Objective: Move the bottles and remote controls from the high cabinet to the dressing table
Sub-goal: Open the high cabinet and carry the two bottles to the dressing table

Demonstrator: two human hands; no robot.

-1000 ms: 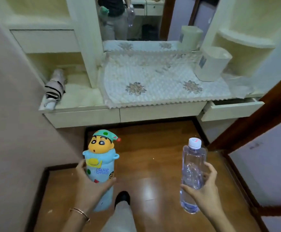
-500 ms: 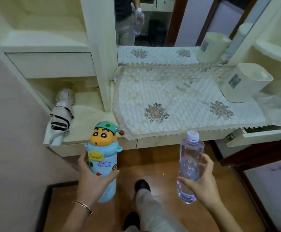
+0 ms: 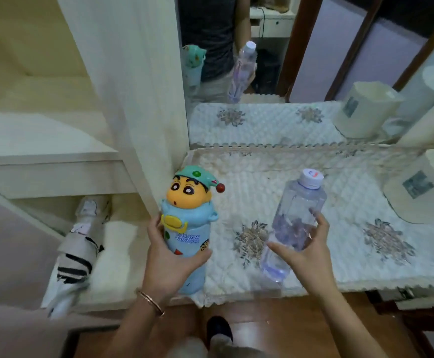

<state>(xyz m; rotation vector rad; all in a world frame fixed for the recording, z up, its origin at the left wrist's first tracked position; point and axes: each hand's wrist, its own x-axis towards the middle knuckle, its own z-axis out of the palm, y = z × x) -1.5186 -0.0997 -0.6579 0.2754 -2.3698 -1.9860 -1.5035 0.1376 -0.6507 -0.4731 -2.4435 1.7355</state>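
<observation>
The clear plastic water bottle with a white cap (image 3: 297,215) looks light, smooth and a bit squashy, so its middle is the best place to hold. The right hand (image 3: 307,257) curls its thumb and fingers round that middle. The hard, chunky blue bottle shaped like a cartoon boy (image 3: 188,228) sits in the left hand (image 3: 170,259), gripped round its body. Both are over the front of the dressing table with a white quilted cover (image 3: 340,254). I cannot tell if they touch it.

"CRAYON SHINCHAN" in blue letters on the cartoon bottle (image 3: 188,239), label on the cream container (image 3: 417,184) unreadable
</observation>
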